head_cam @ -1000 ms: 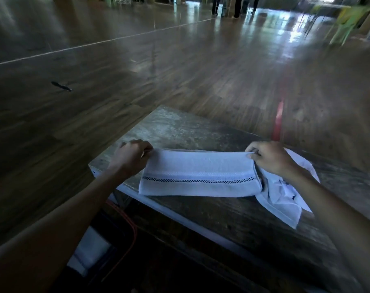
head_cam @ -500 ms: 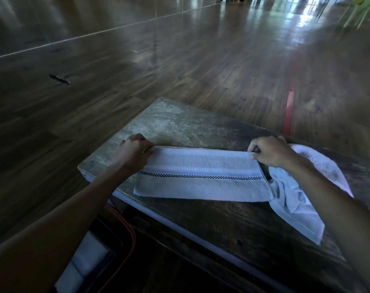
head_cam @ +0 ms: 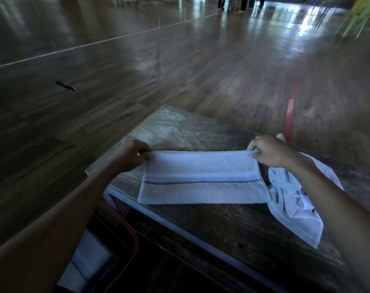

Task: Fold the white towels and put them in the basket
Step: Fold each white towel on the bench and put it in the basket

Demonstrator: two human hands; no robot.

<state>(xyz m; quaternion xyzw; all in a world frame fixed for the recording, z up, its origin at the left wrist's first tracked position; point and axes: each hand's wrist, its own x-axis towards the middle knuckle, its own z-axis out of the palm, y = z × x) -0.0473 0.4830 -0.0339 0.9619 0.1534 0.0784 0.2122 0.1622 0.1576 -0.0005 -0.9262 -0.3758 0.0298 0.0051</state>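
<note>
A white towel point(head_cam: 203, 178) with a dark checkered stripe lies folded lengthwise on the worn wooden table point(head_cam: 175, 127). My left hand point(head_cam: 130, 157) pinches its far left corner and my right hand point(head_cam: 268, 152) pinches its far right corner, stretching the far edge taut. A second white towel point(head_cam: 300, 208) lies crumpled to the right, partly under my right forearm. Below the table's near left edge sits a dark basket point(head_cam: 116, 240) with an orange rim, holding a folded white towel point(head_cam: 89, 261).
The table's left corner and near edge are close to my arms. Beyond the table spreads a glossy wooden floor with a red line point(head_cam: 290, 115), a white line point(head_cam: 95, 42) and a small dark object point(head_cam: 65, 86). Legs of people stand far back.
Both hands have lifted the towel's far edge slightly and pulled it tighter. The camera view has shifted a little; the crumpled towel shows more at the right.
</note>
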